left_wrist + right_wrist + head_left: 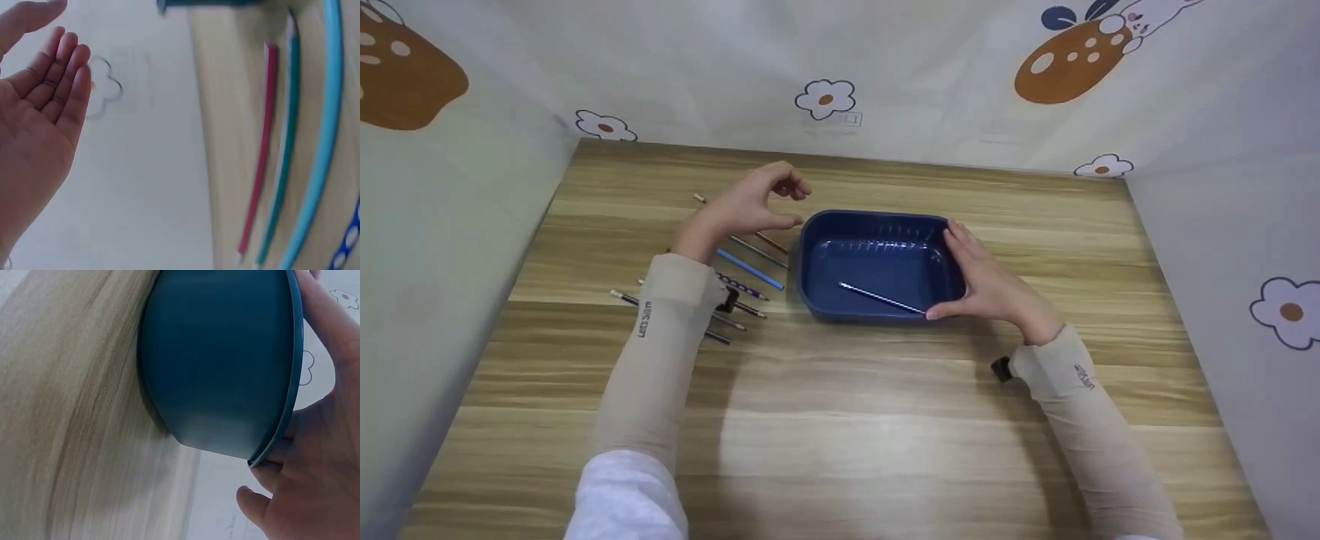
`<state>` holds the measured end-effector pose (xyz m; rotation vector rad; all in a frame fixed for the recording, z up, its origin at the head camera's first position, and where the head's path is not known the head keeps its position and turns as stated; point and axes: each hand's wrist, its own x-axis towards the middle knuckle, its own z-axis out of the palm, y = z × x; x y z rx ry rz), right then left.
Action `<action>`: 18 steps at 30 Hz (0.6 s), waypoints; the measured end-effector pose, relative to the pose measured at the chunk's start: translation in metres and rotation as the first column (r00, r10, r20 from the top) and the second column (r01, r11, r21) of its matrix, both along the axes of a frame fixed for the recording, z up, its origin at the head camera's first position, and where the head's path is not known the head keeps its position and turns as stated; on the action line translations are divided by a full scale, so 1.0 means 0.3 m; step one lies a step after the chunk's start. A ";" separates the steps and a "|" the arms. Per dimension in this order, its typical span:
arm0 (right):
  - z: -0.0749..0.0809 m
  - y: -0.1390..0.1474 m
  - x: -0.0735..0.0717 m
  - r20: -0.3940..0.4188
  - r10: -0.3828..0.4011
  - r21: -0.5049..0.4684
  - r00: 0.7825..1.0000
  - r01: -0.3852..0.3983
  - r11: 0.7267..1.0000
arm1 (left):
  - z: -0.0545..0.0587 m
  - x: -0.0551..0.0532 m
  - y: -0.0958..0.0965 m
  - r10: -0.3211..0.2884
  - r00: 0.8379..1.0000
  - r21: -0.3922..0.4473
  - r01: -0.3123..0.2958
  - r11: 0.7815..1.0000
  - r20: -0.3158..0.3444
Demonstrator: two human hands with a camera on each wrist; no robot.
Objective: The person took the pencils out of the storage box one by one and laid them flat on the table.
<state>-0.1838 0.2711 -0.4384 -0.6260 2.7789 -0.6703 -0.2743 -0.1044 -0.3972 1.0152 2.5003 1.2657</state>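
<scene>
A dark blue rectangular plastic basin (877,266) sits on the table, and one dark pencil (881,298) lies inside it. My right hand (997,289) grips the basin's right end, thumb at the front rim and fingers by the back corner. Off the basin's left corner, my left hand (754,202) hovers with fingers loosely bent, holding nothing. Below that hand, several pencils lie on the tabletop, among them a red pencil (260,146), a green pencil (288,124), a thick light blue one (326,112) and a blue one with white spots (347,242).
Several more dark pencils, one of them a white-ended pencil (622,296), lie partly under the left forearm. The wood-grain table (855,420) meets a pale patterned curtain (915,90) at the back and both sides.
</scene>
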 end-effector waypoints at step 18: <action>0.001 0.001 0.005 -0.016 0.008 0.012 1.000 -0.008 1.000 | -0.059 0.096 0.196 -0.203 0.976 -0.010 0.204 0.979 0.079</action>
